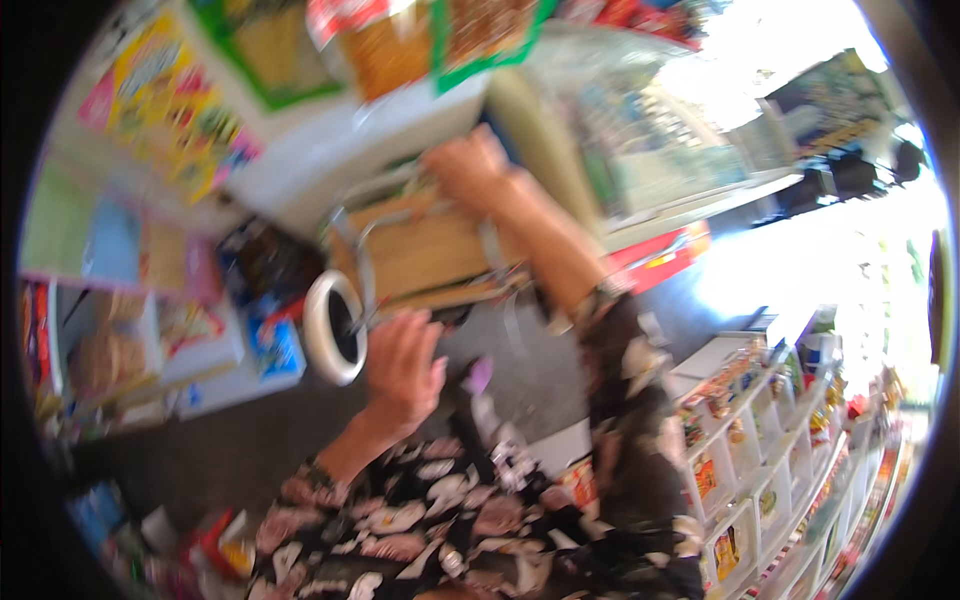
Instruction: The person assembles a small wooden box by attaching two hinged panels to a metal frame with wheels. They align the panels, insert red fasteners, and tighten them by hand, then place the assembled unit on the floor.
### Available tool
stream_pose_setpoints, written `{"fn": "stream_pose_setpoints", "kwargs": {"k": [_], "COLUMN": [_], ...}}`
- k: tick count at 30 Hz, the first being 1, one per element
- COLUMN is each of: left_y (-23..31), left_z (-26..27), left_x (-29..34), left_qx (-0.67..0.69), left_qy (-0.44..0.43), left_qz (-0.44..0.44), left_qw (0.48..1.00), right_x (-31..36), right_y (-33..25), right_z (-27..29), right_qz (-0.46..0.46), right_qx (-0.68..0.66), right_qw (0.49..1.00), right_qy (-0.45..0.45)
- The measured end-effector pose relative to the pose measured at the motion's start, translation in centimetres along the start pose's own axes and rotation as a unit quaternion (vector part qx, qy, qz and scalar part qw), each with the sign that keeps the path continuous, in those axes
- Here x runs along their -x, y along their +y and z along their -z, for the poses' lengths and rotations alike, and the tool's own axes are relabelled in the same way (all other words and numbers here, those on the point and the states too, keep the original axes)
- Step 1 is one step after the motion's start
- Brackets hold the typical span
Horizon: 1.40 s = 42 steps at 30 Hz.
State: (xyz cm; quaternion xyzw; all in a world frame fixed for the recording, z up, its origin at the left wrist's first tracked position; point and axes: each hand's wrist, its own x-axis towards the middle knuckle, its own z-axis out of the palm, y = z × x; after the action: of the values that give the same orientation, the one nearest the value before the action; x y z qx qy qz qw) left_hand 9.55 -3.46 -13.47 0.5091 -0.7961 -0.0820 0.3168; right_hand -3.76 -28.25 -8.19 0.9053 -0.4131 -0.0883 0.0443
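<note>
A wooden board piece with a bent metal tube frame [415,255], perhaps a folded chair or small table, stands ahead of me. At its upper right edge is my right hand [468,172], fingers curled closed on the frame, arm stretched forward. Lower and to the left, my left hand [402,372] has its fingers extended and its back showing. Just left of those fingers is a round disc [321,325] with a thick white rim and a dark middle. Whether the left fingertips touch the disc or the metal tube is blurred.
Shelves with packets [190,330] line the left. Clear bins of small packages [760,480] fill the lower right. A glass-topped counter [665,150] stands at the upper right, and bagged goods [390,45] hang at the top. Dark floor [520,340] shows below the frame.
</note>
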Motion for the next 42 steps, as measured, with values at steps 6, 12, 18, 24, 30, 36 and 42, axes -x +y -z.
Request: {"fn": "stream_pose_setpoints", "kwargs": {"k": [6,12,18,24,30,36,42], "left_y": [-3.9,-5.9,-5.5,-5.0,-5.5,-5.1,-3.9], "left_z": [-3.2,-5.4,-6.6,-6.7,-7.0,-6.6,-5.5], "left_x": [-3.5,-2.5,-3.4,-3.4,-3.5,-3.5,-3.6], "left_qx": [-0.093,0.016,0.04,0.046,-0.073,-0.113,-0.118], "left_qy": [-0.108,-0.064,-0.047,-0.021,-0.099,-0.085,-0.079], "left_qz": [0.069,0.051,0.054,0.033,0.027,0.008,0.051], "left_qw": [0.987,0.997,0.997,0.998,0.992,0.99,0.989], "right_x": [0.2,-0.3,-1.0,-1.4,1.8,7.4,11.8], "right_y": [-0.7,-0.4,-0.2,-2.2,-3.4,0.0,9.7], "right_z": [0.2,-0.8,-1.9,-3.4,-1.7,0.3,-3.0], "right_qz": [-0.043,-0.051,-0.085,-0.159,-0.155,-0.263,-0.468], "right_qx": [-0.03,-0.08,-0.086,-0.029,-0.051,-0.111,-0.179], "right_qw": [0.998,0.995,0.99,0.984,0.978,0.886,0.827], "right_qy": [-0.018,0.044,0.067,0.068,0.134,0.364,0.255]}}
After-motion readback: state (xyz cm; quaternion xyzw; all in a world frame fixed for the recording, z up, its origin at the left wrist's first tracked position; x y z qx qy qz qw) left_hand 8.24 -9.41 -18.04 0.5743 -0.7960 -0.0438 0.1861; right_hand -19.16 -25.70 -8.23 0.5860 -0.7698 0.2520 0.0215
